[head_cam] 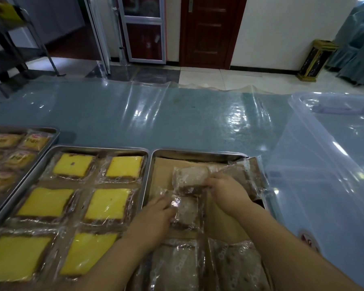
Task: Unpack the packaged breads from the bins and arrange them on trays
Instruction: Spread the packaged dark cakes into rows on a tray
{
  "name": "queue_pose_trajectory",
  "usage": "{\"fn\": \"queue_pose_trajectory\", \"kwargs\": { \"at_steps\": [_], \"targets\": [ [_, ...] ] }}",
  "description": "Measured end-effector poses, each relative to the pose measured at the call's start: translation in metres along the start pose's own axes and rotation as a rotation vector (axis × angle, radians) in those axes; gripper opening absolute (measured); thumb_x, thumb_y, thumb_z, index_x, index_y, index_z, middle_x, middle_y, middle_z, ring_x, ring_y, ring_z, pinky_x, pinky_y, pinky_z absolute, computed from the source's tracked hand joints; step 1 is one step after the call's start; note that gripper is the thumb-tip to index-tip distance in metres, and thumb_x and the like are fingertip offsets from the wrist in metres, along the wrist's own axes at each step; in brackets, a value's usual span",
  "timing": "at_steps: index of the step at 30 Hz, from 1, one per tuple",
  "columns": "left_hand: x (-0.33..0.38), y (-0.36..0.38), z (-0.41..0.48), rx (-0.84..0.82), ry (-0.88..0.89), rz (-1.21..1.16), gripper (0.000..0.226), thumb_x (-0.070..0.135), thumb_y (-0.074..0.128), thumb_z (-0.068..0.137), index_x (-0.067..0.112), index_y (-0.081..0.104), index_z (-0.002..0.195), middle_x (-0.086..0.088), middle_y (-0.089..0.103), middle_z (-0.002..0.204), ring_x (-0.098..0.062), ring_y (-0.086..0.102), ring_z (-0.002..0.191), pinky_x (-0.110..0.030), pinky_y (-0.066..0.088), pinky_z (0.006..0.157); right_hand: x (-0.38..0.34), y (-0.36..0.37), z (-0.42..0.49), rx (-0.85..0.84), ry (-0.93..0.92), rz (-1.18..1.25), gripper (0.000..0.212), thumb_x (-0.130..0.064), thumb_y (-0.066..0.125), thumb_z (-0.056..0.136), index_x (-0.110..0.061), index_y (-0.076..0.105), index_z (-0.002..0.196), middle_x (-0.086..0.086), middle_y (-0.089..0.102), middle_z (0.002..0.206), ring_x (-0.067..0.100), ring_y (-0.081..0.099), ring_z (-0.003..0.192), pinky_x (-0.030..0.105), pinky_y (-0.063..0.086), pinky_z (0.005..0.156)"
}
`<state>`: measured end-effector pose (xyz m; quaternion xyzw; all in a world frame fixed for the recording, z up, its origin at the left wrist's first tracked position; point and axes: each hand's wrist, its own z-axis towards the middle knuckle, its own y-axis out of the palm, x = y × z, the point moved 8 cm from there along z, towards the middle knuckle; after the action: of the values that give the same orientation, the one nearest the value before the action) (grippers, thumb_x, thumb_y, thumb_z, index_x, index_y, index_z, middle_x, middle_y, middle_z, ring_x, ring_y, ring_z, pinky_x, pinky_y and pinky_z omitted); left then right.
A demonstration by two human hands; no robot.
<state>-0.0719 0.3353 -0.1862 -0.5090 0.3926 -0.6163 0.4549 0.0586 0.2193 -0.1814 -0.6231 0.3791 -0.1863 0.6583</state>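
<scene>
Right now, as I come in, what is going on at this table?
A person is arranging wrapped brown breads on the paper-lined right tray. The left hand grips the near pack, and the right hand grips the far pack behind it. Two more brown packs lie at the tray's near end. The middle tray holds six wrapped yellow slices; a clear bin stands to the right.

A dark red wooden door (pixel 208 32) is set in a white wall (pixel 282 28). Left of it is an aluminium-framed glass door (pixel 144 28), and farther left a metal rack (pixel 19 45). Right of it, a black-and-gold waste bin (pixel 314 57) stands on pale floor tiles (pixel 219 77).
</scene>
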Motion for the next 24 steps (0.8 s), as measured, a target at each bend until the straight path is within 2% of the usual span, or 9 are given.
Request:
{"fn": "queue_pose_trajectory", "kwargs": {
  "at_steps": [2, 7, 9, 12, 14, 16, 18, 21, 24],
  "targets": [
    [0.002, 0.001, -0.002, -0.014, 0.039, 0.033, 0.026, 0.015, 0.086, 0.058, 0.02, 0.076, 0.08, 0.002, 0.071, 0.097, -0.019, 0.066, 0.096, -0.028, 0.057, 0.07, 0.006, 0.02, 0.003, -0.172, 0.087, 0.022, 0.043, -0.006, 0.045, 0.089, -0.028, 0.058, 0.124, 0.002, 0.049, 0.133, 0.024, 0.05, 0.116, 0.04, 0.047, 0.094],
    [0.002, -0.002, -0.005, -0.038, 0.075, 0.031, 0.026, 0.025, 0.089, 0.053, 0.026, 0.076, 0.076, 0.009, 0.071, 0.089, -0.012, 0.067, 0.088, -0.02, 0.056, 0.064, 0.004, 0.038, 0.018, -0.277, 0.091, -0.036, 0.055, -0.005, 0.043, 0.089, -0.028, 0.042, 0.139, 0.007, 0.029, 0.15, 0.032, 0.032, 0.133, 0.045, 0.037, 0.106],
    [0.001, -0.003, -0.005, -0.051, 0.059, 0.035, 0.025, 0.027, 0.087, 0.058, 0.026, 0.076, 0.08, 0.008, 0.071, 0.094, -0.013, 0.066, 0.092, -0.021, 0.055, 0.068, -0.002, 0.041, 0.027, -0.32, 0.061, -0.064, 0.059, -0.006, 0.044, 0.089, -0.029, 0.034, 0.143, 0.007, 0.021, 0.154, 0.033, 0.023, 0.138, 0.045, 0.032, 0.109],
    [-0.007, 0.0, -0.006, -0.116, 0.012, 0.012, 0.021, 0.024, 0.07, 0.08, 0.02, 0.073, 0.101, 0.002, 0.064, 0.116, -0.019, 0.055, 0.114, -0.026, 0.049, 0.089, -0.012, 0.044, 0.041, -0.356, 0.026, -0.061, 0.066, -0.003, 0.045, 0.088, -0.03, 0.028, 0.145, 0.005, 0.015, 0.156, 0.033, 0.016, 0.14, 0.044, 0.027, 0.111],
    [-0.007, 0.0, -0.009, -0.118, 0.032, -0.01, 0.019, 0.02, 0.072, 0.078, 0.017, 0.074, 0.097, -0.002, 0.066, 0.112, -0.022, 0.058, 0.111, -0.029, 0.052, 0.087, -0.018, 0.045, 0.048, -0.37, 0.015, -0.039, 0.07, 0.0, 0.045, 0.086, -0.03, 0.027, 0.146, 0.004, 0.014, 0.157, 0.032, 0.014, 0.141, 0.043, 0.023, 0.113],
    [-0.004, -0.004, -0.011, -0.102, 0.062, 0.0, 0.019, 0.022, 0.082, 0.066, 0.02, 0.076, 0.084, 0.001, 0.07, 0.098, -0.02, 0.065, 0.096, -0.027, 0.056, 0.074, -0.024, 0.048, 0.052, -0.379, -0.006, -0.031, 0.07, -0.001, 0.043, 0.087, -0.032, 0.025, 0.146, 0.003, 0.012, 0.157, 0.031, 0.012, 0.141, 0.041, 0.019, 0.113],
    [-0.003, -0.007, -0.011, -0.099, 0.069, 0.026, 0.021, 0.028, 0.085, 0.061, 0.024, 0.075, 0.079, 0.006, 0.07, 0.094, -0.014, 0.066, 0.092, -0.02, 0.055, 0.071, -0.027, 0.05, 0.052, -0.382, -0.021, -0.009, 0.071, 0.0, 0.042, 0.087, -0.033, 0.023, 0.147, 0.001, 0.011, 0.158, 0.029, 0.011, 0.142, 0.04, 0.02, 0.115],
    [-0.008, -0.006, -0.011, -0.13, 0.019, 0.016, 0.016, 0.029, 0.071, 0.078, 0.021, 0.074, 0.092, 0.004, 0.065, 0.107, -0.017, 0.059, 0.105, -0.022, 0.05, 0.084, -0.024, 0.047, 0.045, -0.339, -0.017, 0.093, 0.071, 0.0, 0.048, 0.086, -0.033, 0.028, 0.145, -0.001, 0.018, 0.156, 0.025, 0.016, 0.142, 0.04, 0.024, 0.114],
    [-0.012, -0.012, -0.007, -0.069, -0.014, 0.02, 0.019, 0.028, 0.064, 0.085, 0.02, 0.07, 0.101, 0.003, 0.064, 0.11, -0.018, 0.056, 0.105, -0.026, 0.049, 0.083, -0.013, 0.026, 0.03, -0.132, -0.014, 0.185, 0.053, -0.009, 0.051, 0.089, -0.027, 0.044, 0.138, 0.0, 0.038, 0.145, 0.021, 0.033, 0.132, 0.035, 0.034, 0.106]
  ]
}}
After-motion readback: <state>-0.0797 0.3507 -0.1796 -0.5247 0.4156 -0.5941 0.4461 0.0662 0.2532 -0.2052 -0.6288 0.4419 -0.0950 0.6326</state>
